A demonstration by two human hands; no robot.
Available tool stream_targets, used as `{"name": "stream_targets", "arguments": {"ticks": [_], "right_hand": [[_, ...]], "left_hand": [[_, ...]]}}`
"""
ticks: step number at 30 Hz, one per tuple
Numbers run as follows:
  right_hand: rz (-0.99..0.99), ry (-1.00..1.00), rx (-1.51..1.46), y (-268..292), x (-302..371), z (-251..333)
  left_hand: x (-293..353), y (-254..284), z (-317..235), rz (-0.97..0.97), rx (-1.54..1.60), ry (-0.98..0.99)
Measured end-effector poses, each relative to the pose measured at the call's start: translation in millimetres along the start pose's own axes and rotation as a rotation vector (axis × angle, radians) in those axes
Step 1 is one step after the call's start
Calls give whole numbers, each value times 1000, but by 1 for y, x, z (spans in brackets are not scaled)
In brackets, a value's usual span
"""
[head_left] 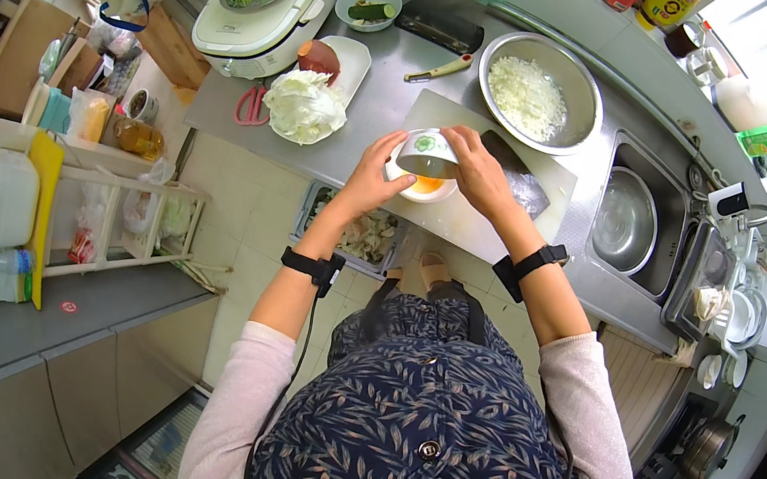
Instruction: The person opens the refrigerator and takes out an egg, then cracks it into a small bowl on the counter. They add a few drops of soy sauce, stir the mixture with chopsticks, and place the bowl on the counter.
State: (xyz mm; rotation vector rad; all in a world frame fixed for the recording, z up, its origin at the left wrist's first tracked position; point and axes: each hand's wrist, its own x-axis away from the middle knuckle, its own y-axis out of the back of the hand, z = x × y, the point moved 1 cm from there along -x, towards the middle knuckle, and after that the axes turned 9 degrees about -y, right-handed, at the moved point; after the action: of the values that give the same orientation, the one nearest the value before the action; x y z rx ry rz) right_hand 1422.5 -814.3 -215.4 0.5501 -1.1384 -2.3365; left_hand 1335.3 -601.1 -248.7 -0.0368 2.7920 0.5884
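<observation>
A small white bowl with a green print is tilted above a second white bowl with orange-yellow liquid, seemingly egg, in it. My right hand grips the upper bowl's right side. On the left, my left hand is closed around the bowls' edge, fingers at the upper bowl and thumb beside the lower one. Both bowls are at the near edge of a white cutting board. Partly hidden behind my right hand, a wide dark cleaver blade lies on that board.
A steel basin of chopped white pieces stands beyond the board. A yellow-handled peeler, cabbage, red scissors and a white appliance are to the left. The sink is right; a scrap bin sits below the counter.
</observation>
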Motion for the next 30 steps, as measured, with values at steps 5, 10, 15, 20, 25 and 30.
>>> {"name": "stream_targets", "arguments": {"ticks": [5, 10, 15, 20, 25, 30], "right_hand": [[97, 51, -10, 11, -10, 0], [120, 139, -50, 11, -13, 3], [70, 155, -73, 6, -14, 6], [78, -5, -94, 11, -17, -2], [27, -211, -262, 15, 0, -18], [-45, -292, -329, 13, 37, -40]], "left_hand": [[-12, 8, -8, 149, 203, 102], [-18, 16, -16, 122, 139, 131], [-23, 20, -20, 159, 61, 164], [-16, 3, -13, -44, 41, 104], [-10, -8, 10, -316, 218, 264], [8, -16, 24, -496, 885, 711]]}}
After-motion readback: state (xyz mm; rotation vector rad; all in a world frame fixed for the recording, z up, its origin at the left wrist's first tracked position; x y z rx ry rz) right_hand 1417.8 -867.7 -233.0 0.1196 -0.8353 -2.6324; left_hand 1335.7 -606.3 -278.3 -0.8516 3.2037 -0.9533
